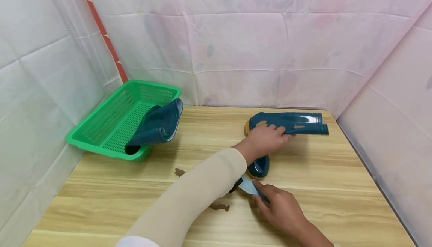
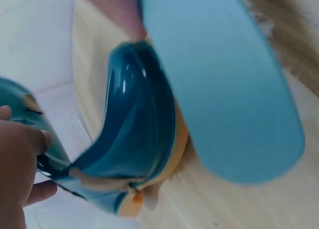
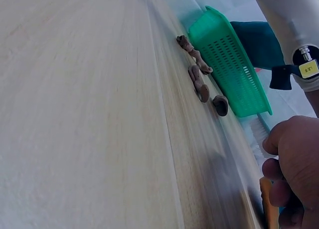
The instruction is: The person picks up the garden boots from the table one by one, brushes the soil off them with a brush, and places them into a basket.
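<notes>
A dark blue rubber boot (image 1: 287,121) with an orange-yellow sole lies on its side on the table, toe toward me, with brown patches on its shaft and ankle. My left hand (image 1: 266,140) grips it at the lower shaft, fingers over the edge. My right hand (image 1: 281,205) holds a brush by its blue handle; the brush's (image 1: 248,186) flat, light blue back faces up. In the left wrist view the brush (image 2: 224,89) overlaps the boot's toe (image 2: 134,89). White bristles (image 3: 258,134) show beside the right hand in its wrist view.
A green plastic basket (image 1: 75,136) stands at the left, with a second dark blue boot (image 1: 156,123) leaning over its near rim. Brown lumps (image 1: 220,206) lie on the wooden table (image 1: 101,198) around my left forearm. White cloth walls enclose the back and sides.
</notes>
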`<state>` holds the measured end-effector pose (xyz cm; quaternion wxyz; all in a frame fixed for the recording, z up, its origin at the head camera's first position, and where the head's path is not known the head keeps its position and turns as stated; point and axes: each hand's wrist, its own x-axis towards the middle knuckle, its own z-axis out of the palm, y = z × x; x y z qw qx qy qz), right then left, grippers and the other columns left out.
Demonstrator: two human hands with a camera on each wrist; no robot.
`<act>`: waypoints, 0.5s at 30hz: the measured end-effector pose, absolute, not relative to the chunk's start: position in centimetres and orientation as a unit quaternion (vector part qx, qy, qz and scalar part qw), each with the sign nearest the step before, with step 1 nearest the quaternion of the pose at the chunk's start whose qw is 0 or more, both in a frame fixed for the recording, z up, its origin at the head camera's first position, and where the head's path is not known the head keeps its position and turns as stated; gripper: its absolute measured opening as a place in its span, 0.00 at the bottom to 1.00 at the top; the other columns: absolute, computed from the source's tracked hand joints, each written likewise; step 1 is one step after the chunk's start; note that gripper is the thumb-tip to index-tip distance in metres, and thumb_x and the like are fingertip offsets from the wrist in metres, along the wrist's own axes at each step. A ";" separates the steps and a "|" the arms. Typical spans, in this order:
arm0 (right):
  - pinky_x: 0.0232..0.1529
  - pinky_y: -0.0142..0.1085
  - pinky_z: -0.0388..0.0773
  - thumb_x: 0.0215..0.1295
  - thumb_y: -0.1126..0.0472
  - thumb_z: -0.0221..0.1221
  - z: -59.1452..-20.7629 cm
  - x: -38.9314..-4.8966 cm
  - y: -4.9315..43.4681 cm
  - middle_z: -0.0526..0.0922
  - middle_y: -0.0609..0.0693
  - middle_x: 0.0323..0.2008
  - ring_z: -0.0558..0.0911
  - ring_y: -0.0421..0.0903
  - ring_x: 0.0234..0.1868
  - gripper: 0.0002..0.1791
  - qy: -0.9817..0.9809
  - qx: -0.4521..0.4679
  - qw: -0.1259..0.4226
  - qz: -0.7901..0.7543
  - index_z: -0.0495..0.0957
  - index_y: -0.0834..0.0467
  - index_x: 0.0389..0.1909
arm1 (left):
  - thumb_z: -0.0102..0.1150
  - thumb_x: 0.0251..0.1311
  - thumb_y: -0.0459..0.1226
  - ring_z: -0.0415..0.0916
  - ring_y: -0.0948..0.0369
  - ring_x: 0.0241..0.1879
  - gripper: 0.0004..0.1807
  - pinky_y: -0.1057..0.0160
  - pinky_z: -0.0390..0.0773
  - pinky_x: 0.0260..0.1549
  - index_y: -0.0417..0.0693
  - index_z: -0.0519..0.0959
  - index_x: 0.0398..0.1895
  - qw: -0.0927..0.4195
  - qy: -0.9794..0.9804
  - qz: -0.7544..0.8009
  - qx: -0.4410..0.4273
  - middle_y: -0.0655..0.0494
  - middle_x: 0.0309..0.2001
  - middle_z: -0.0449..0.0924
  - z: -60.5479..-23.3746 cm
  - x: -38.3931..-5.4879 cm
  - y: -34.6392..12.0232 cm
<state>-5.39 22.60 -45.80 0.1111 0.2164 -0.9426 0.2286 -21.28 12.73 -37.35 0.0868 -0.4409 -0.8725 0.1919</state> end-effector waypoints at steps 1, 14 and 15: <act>0.31 0.33 0.79 0.59 0.57 0.74 -45.8 -5.4 22.6 0.88 0.43 0.38 0.82 0.31 0.34 0.25 -0.942 0.218 0.116 0.228 0.85 0.54 0.59 | 0.41 0.83 0.41 0.76 0.64 0.48 0.32 0.62 0.78 0.49 0.68 0.46 0.84 0.093 -0.879 0.177 -0.434 0.60 0.61 0.73 -37.2 -21.4 12.4; 0.29 0.32 0.77 0.57 0.58 0.75 -45.5 -5.2 22.4 0.86 0.40 0.34 0.77 0.29 0.30 0.25 -0.940 0.224 0.134 0.220 0.85 0.55 0.57 | 0.47 0.78 0.32 0.71 0.59 0.41 0.42 0.68 0.72 0.20 0.79 0.43 0.82 0.086 -0.929 -0.052 -0.357 0.45 0.59 0.67 -36.6 -22.1 10.2; 0.30 0.32 0.78 0.57 0.58 0.75 -45.5 -5.1 22.4 0.87 0.41 0.36 0.79 0.30 0.32 0.25 -0.941 0.222 0.134 0.217 0.85 0.55 0.57 | 0.49 0.77 0.32 0.71 0.60 0.40 0.41 0.68 0.72 0.20 0.77 0.46 0.82 0.087 -0.930 -0.046 -0.353 0.45 0.61 0.67 -36.6 -22.2 10.1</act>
